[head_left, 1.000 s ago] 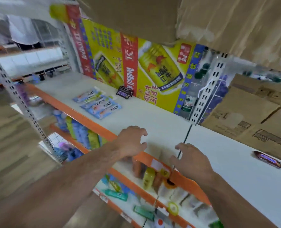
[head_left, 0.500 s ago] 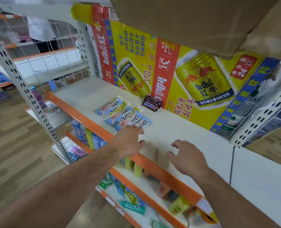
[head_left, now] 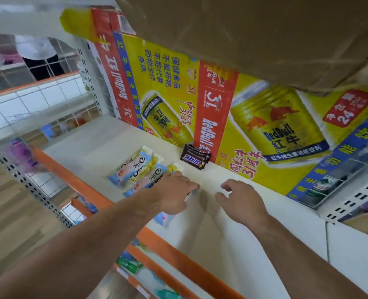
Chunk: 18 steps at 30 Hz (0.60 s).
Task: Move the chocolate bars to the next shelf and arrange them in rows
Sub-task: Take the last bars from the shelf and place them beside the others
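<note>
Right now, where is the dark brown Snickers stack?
Head view: the dark brown Snickers stack sits on the white shelf against the yellow Red Bull cardboard, right of the pale blue Dove packs.

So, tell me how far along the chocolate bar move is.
Done: several Dove bars lie side by side on the white shelf, a Snickers stack behind them against the Red Bull carton. In hand: the left hand is on the nearest Dove bar, grip unclear; the right hand hovers open. Left: the Dove row is crooked and overlapping.
</note>
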Tool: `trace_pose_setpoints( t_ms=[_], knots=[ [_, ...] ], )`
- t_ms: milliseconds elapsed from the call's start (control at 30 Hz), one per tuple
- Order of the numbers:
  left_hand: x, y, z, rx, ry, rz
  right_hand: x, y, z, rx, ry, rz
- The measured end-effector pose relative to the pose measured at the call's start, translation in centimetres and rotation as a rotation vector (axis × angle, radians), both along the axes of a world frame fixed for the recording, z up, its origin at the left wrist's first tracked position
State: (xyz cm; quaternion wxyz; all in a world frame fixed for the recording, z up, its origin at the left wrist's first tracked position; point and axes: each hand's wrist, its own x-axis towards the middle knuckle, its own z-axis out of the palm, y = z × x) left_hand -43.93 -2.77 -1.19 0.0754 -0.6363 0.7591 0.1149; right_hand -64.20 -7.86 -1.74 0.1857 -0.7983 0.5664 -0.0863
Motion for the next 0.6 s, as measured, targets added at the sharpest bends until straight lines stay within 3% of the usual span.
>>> trace_pose_setpoints(
  t_ms=[167, 467, 600],
  knots=[
    [1.3, -3.2, -0.6, 0.002, -0.075, -0.078, 1.9, -1.6, -0.7, 0.038, -0.013, -0.088],
    [5.1, -6.8, -0.8, 0.010, 0.216, -0.173, 7.5, -4.8, -1.6, 0.064, -0.170, -0.302],
    [7.7, -8.2, -0.2, 0.029, 0.132, -0.232, 9.9, -5.6, -1.7, 0.032, -0.206, -0.353]
  ],
)
